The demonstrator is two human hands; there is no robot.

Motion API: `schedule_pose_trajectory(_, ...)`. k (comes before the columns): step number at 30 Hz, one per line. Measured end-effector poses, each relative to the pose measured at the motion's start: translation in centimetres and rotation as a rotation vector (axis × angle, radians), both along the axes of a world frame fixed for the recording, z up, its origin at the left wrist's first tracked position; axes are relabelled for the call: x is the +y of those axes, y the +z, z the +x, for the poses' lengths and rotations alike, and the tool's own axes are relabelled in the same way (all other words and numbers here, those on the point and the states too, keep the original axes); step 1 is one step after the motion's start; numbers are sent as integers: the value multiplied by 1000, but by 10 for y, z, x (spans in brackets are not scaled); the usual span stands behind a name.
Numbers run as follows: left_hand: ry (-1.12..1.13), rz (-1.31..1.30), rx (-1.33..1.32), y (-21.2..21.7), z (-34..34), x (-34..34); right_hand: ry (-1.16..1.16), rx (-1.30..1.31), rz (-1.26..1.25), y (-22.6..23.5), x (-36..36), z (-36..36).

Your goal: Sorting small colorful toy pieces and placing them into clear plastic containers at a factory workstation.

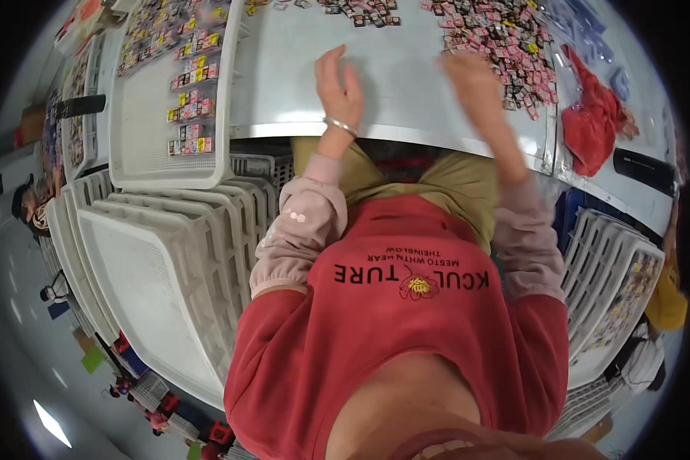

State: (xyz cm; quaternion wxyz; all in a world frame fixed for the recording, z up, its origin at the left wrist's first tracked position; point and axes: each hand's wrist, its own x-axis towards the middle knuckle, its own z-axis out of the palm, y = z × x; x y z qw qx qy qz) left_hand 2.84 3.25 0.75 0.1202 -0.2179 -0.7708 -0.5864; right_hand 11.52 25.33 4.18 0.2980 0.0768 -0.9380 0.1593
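My left hand (340,93), with a metal bangle at the wrist, is over the near middle of the pale table (284,84). Its fingers are stretched out and nothing shows in them. My right hand (474,86) is smeared by motion, beside the near-left side of a large heap of small pink, black and yellow printed pieces (506,46). Whether it holds a piece cannot be made out. A smaller cluster of similar pieces (368,11) lies at the far middle of the table.
At left, a white plastic tray (142,146) bears rows of small packs (192,109). Stacked white trays (142,268) stand below it, with more trays (609,291) at right. A red cloth (590,115), blue plastic bags (583,31) and a black object (644,170) lie on the right.
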Motion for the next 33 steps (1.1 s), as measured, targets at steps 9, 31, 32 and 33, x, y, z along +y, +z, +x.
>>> schedule_pose_trajectory(9,-43,-474,342,-5,34,-32,36,-221,-408,-1,-49,-59)
schedule_pose_trajectory(31,-52,-93,131,9,9,-19,80,-228,-761,4,-43,-74)
schedule_pose_trajectory(32,-92,61,-92,21,6,-13,107,-244,-814,19,-49,-64)
schedule_pose_trajectory(33,-135,216,-314,31,2,-6,106,-247,-814,28,-49,-58)
